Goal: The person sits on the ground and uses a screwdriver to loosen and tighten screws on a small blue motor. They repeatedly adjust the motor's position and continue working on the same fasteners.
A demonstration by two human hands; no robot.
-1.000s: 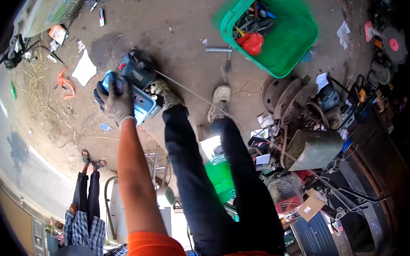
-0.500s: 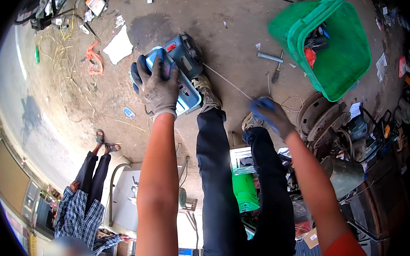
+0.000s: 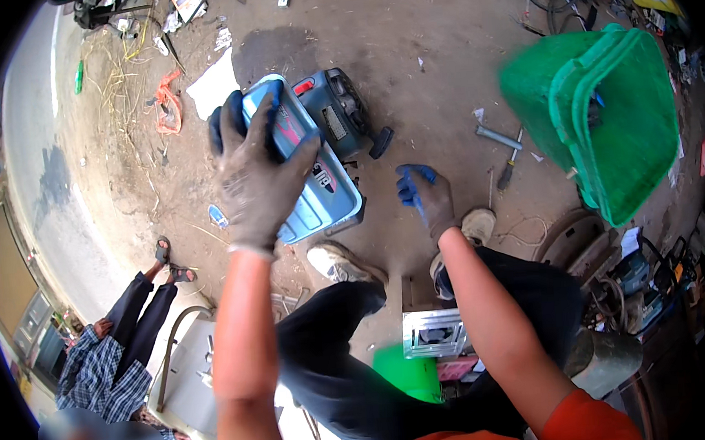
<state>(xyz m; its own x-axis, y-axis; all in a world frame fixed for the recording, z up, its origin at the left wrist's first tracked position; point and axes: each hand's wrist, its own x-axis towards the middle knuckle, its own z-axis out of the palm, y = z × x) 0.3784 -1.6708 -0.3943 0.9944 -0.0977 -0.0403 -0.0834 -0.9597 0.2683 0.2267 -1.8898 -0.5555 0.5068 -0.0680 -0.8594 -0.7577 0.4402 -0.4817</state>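
A small engine-driven machine, apparently a portable generator [image 3: 336, 121], stands on the ground ahead, with a light-blue tank-like top [image 3: 320, 207]. My left hand [image 3: 258, 173], in a grey glove with blue fingertips, lies over this blue top with its fingers spread. A black pull handle [image 3: 381, 143] sits at the machine's right side, by the dark starter housing. To the right of the handle and apart from it, my gloved right hand [image 3: 428, 200] hangs with loosely bent fingers and nothing visible in it.
A green plastic bin [image 3: 552, 100] lies tipped at the right. Near it are a metal tube-like tool [image 3: 500, 138] and a screwdriver [image 3: 511, 168]. Wheel rims [image 3: 575, 245] and scrap crowd the right edge. Another person [image 3: 105, 368] is at the lower left.
The cord stretched from the machine to my right hand is no longer out; that hand is nearer the machine, off the handle. My left foot has come back from against the machine.
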